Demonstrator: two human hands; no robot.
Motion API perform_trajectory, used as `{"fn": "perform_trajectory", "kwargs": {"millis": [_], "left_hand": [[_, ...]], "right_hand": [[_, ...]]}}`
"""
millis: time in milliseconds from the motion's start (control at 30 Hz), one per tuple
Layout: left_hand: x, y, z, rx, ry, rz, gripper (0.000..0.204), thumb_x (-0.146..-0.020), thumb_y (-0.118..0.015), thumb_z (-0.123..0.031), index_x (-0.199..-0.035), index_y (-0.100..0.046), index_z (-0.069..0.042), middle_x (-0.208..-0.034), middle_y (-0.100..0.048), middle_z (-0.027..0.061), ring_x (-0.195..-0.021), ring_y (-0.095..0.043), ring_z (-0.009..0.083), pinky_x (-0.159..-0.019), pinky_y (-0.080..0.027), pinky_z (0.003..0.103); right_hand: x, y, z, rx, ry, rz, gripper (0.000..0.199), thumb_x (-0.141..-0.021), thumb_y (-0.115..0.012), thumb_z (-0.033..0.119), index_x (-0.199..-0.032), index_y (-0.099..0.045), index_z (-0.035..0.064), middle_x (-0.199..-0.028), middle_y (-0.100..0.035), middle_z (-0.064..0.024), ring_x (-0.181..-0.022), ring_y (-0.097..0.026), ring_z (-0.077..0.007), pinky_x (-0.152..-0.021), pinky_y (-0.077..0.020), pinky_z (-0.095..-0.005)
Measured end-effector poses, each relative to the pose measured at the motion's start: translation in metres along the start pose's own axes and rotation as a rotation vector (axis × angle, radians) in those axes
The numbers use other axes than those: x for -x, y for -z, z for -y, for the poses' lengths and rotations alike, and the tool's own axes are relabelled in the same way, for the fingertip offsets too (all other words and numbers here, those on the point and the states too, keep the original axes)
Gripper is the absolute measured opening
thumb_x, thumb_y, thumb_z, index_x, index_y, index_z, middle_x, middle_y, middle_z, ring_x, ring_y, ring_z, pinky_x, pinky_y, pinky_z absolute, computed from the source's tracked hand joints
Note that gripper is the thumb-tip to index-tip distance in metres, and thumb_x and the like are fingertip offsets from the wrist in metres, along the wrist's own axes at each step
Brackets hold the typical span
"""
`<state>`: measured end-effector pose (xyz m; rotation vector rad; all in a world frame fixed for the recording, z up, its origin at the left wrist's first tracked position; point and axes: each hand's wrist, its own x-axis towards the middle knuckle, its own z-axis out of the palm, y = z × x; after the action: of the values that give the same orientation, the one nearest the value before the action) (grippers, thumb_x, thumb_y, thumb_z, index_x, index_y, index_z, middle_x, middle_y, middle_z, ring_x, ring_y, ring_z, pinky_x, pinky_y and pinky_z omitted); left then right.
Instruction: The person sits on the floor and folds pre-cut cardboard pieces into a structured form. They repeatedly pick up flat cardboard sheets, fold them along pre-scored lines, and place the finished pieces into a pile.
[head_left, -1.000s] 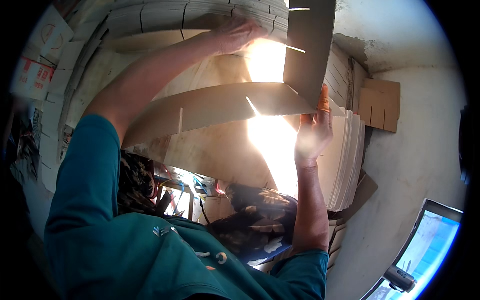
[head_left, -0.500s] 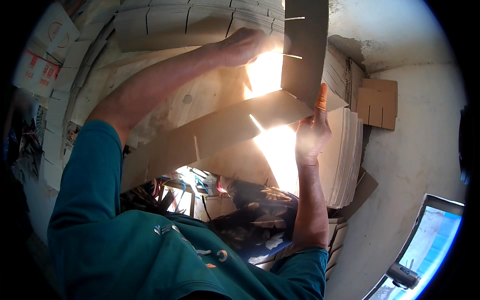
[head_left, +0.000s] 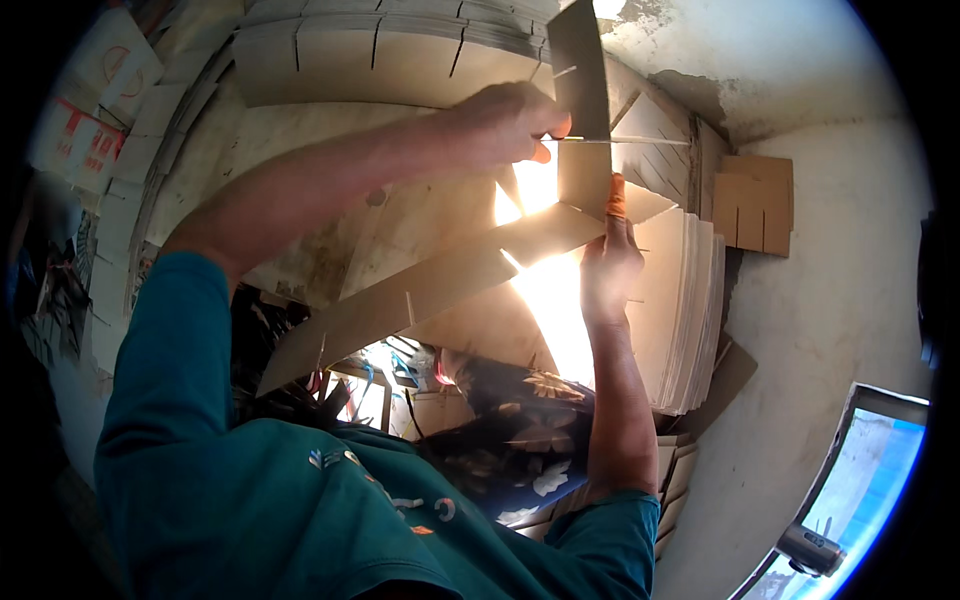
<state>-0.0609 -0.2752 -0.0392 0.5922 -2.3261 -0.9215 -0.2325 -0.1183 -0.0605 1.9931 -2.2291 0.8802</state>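
Two slotted cardboard strips meet at an angle in front of me. The long lower strip (head_left: 450, 262) slants down to the left, and the upright strip (head_left: 580, 85) rises from its right end. My right hand (head_left: 612, 262) grips them near the joint, an orange finger cover against the cardboard. At a slot in the upright strip, my left hand (head_left: 512, 122), also with orange finger covers, is closed on the edge of a thin cardboard piece (head_left: 650, 141). That piece shows nearly edge-on, running across the upright strip. Glare hides part of the joint.
Stacked slotted cardboard (head_left: 350, 55) lines the far side, and another stack (head_left: 672, 320) stands at right. Cardboard pieces (head_left: 755, 205) lean against the wall (head_left: 820, 260). Below the strips are my patterned-cloth lap (head_left: 520, 430) and a bright light patch.
The upright strip has shifted left and turned narrower to view. My left hand has moved slightly right and down to its slot, and a thin edge now shows across it.
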Motion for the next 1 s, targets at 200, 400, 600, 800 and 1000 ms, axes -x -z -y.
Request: {"fn": "perform_trajectory", "kwargs": {"millis": [200,400,600,800,1000], "left_hand": [[-0.041,0.064,0.027,-0.267,0.201,0.039,0.031,-0.073,-0.071,-0.015,-0.096,-0.058,0.001,-0.079,-0.058,0.0103,-0.077,-0.057,0.0235,-0.068,-0.046,0.033],[-0.057,0.026,0.11,-0.758,0.244,-0.117,0.05,-0.069,-0.075,-0.017,-0.107,-0.047,-0.002,-0.096,-0.053,0.0106,-0.102,-0.05,0.0286,-0.082,-0.043,0.04],[-0.059,0.01,0.164,-0.909,-0.021,-0.19,0.038,-0.066,-0.072,-0.009,-0.096,-0.049,-0.003,-0.093,-0.054,0.0098,-0.094,-0.051,0.0268,-0.08,-0.045,0.041],[-0.056,0.014,0.153,-0.737,-0.116,-0.255,0.023,-0.065,-0.068,-0.002,-0.081,-0.051,-0.003,-0.08,-0.056,0.0106,-0.083,-0.056,0.0298,-0.068,-0.048,0.041],[-0.05,0.015,0.129,-0.538,-0.165,-0.266,0.017,-0.065,-0.062,0.003,-0.077,-0.05,-0.002,-0.072,-0.057,0.0146,-0.073,-0.058,0.0345,-0.06,-0.046,0.043]], "right_hand": [[0.003,0.003,-0.001,-0.038,-0.007,-0.075,0.052,-0.087,-0.052,-0.005,-0.137,-0.04,0.0079,-0.099,-0.061,-0.0133,-0.082,-0.064,-0.0214,-0.07,-0.0529,-0.0304],[0.004,-0.003,-0.009,-0.067,0.006,-0.079,0.051,-0.087,-0.052,-0.006,-0.136,-0.041,0.0069,-0.101,-0.062,-0.0133,-0.085,-0.064,-0.021,-0.072,-0.0531,-0.0289],[0.001,0.0,-0.006,-0.068,0.014,-0.062,0.053,-0.086,-0.052,-0.007,-0.136,-0.042,0.0081,-0.104,-0.062,-0.0123,-0.086,-0.065,-0.0197,-0.075,-0.0534,-0.0267],[-0.001,0.002,0.0,-0.12,-0.051,-0.019,0.056,-0.086,-0.053,-0.007,-0.138,-0.04,0.0104,-0.103,-0.063,-0.0113,-0.087,-0.065,-0.0191,-0.075,-0.0532,-0.0267],[0.002,0.001,-0.007,-0.146,0.051,-0.061,0.056,-0.085,-0.053,-0.008,-0.137,-0.041,0.0104,-0.099,-0.062,-0.0107,-0.083,-0.064,-0.0192,-0.073,-0.0526,-0.0271]]}}
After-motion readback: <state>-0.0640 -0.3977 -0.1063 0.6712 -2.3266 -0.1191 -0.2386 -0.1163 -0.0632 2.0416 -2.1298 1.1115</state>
